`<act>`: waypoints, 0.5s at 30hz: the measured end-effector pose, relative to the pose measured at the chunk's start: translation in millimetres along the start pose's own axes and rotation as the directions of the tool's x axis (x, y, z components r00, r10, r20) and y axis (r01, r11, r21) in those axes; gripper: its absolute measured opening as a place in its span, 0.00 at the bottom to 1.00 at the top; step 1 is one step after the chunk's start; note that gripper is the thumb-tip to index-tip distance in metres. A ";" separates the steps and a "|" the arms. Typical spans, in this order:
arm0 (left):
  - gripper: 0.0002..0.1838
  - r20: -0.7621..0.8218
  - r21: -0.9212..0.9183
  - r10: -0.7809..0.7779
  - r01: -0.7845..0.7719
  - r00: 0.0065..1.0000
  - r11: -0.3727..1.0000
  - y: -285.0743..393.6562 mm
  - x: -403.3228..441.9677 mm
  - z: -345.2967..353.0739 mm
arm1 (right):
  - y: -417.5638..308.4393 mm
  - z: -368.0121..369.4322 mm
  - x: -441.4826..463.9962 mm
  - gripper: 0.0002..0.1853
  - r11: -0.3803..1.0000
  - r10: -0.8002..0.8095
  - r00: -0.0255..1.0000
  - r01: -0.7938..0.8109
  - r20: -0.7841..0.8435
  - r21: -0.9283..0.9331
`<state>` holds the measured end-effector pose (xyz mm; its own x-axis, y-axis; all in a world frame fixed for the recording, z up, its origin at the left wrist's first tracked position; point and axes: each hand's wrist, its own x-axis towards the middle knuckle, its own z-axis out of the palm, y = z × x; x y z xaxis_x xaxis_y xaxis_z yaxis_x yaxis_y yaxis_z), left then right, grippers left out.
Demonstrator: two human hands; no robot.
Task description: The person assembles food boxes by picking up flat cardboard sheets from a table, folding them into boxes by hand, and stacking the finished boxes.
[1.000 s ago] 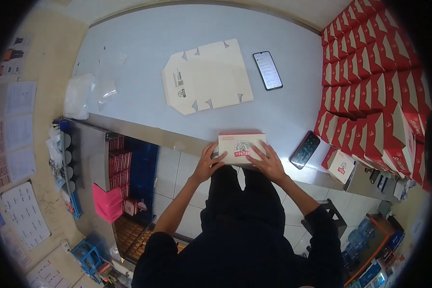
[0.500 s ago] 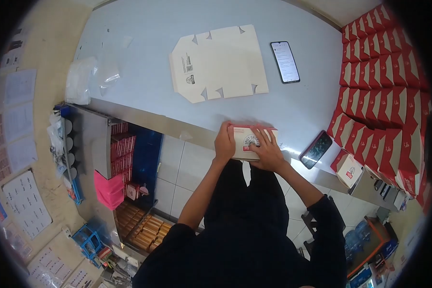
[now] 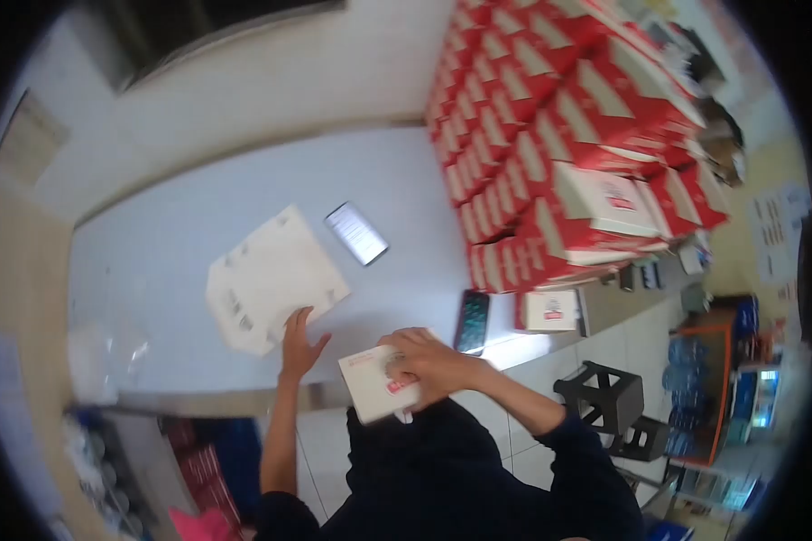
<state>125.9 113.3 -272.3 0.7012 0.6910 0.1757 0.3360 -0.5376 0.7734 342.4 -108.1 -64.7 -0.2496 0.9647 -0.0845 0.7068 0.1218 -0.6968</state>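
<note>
My right hand (image 3: 435,368) is closed on a small cream box (image 3: 370,386) with red print, held above my lap at the table's front edge. My left hand (image 3: 301,346) is empty, thumb and fingers apart. Its fingertips reach over the near edge of a flat cream cardboard sheet (image 3: 275,279) with dark print and notched edges; whether they touch it I cannot tell. Beyond the sheet lies a phone with a lit screen (image 3: 356,233). A second, darker phone (image 3: 473,322) rests by the front edge, to the right of the box.
Stacked red and cream boxes (image 3: 523,135) rise high at the right of the blue-grey table (image 3: 153,216). One cream box (image 3: 550,311) sits at their foot. Clear plastic bags (image 3: 99,356) lie at the left. Dark stools (image 3: 604,397) stand on the floor at the right.
My left hand has let go of the box and moved left to the cardboard sheet. My right hand keeps the box. The view has swung right, showing more of the stacked boxes.
</note>
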 end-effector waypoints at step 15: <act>0.08 0.142 0.242 0.154 -0.185 0.978 0.953 0.2 58.8 -50.2 | -96.0 -212.9 -160.2 0.26 0.626 -0.160 0.632 -0.529 -0.758 -0.573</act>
<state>135.7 178.1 -231.3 0.8268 0.5242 0.2041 0.3422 -0.7567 0.5571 455.5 -224.6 167.3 0.2313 0.7675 0.5978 0.9538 -0.3001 0.0162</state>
